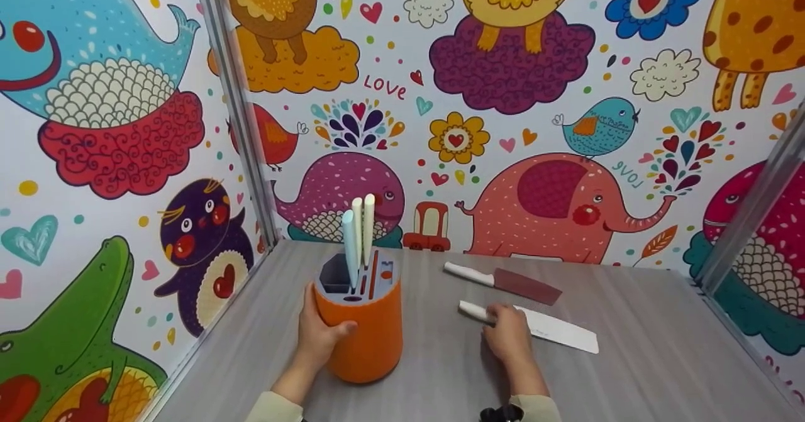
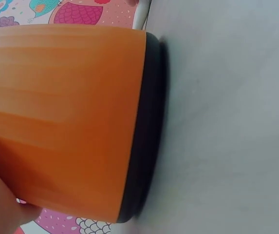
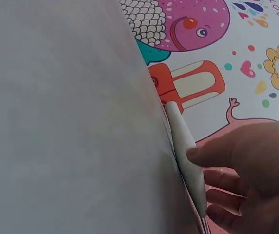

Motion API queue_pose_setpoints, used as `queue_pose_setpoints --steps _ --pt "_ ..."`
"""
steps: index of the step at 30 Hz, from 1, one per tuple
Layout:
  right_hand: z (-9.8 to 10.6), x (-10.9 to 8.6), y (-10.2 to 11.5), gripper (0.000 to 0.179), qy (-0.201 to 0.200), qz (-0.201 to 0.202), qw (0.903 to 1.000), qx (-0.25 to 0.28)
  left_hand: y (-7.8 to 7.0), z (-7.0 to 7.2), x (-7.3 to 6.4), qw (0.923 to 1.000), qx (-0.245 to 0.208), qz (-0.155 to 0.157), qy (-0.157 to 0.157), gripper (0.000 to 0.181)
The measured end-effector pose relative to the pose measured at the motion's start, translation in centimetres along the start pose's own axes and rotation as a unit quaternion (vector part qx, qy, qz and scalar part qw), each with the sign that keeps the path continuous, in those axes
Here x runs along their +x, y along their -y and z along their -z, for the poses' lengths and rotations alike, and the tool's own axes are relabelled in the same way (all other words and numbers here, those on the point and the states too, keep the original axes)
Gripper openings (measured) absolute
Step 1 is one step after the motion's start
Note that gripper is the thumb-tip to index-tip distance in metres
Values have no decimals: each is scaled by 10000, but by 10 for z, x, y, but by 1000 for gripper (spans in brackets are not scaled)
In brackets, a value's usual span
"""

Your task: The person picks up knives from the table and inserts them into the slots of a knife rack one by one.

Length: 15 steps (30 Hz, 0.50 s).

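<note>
An orange knife block [image 1: 368,340] with a grey slotted top stands upright on the table. My left hand [image 1: 321,334] grips its left side, thumb toward the front; in the left wrist view, part of that hand [image 2: 0,204] rests against the orange wall [image 2: 66,122]. Two cream handles and one pale blue handle [image 1: 349,239] stick up from the slots. My right hand [image 1: 509,334] is at the handle of a white-bladed cleaver [image 1: 563,329] lying flat. In the right wrist view, thumb and curled fingers lie about its white handle [image 3: 184,141].
A second cleaver with a dark red blade [image 1: 527,285] and white handle lies just behind the first. Printed cartoon panels [image 1: 390,126] wall in the grey table [image 1: 434,372] at the back and sides, with metal posts at the corners.
</note>
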State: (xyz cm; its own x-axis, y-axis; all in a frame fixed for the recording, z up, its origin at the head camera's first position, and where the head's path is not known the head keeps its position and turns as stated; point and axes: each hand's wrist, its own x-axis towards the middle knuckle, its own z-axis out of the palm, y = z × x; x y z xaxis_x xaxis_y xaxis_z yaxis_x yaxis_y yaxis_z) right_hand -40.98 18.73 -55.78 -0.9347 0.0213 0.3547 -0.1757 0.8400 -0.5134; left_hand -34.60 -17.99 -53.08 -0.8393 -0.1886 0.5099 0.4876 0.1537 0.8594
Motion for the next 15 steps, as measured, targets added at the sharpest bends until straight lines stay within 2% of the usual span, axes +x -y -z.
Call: queue_pose_setpoints --steps 3,8,15 --pt "-1 -1 1 24 -78 -90 9999 57 -1 0 -1 10000 1 -6 -3 100" --pt "-6 0 1 24 55 -116 9998 117 -1 0 -1 10000 20 7 -24 99" --pt "-6 -3 2 23 32 191 9998 -77 0 -1 -1 9999 -25 -87 -64 97"
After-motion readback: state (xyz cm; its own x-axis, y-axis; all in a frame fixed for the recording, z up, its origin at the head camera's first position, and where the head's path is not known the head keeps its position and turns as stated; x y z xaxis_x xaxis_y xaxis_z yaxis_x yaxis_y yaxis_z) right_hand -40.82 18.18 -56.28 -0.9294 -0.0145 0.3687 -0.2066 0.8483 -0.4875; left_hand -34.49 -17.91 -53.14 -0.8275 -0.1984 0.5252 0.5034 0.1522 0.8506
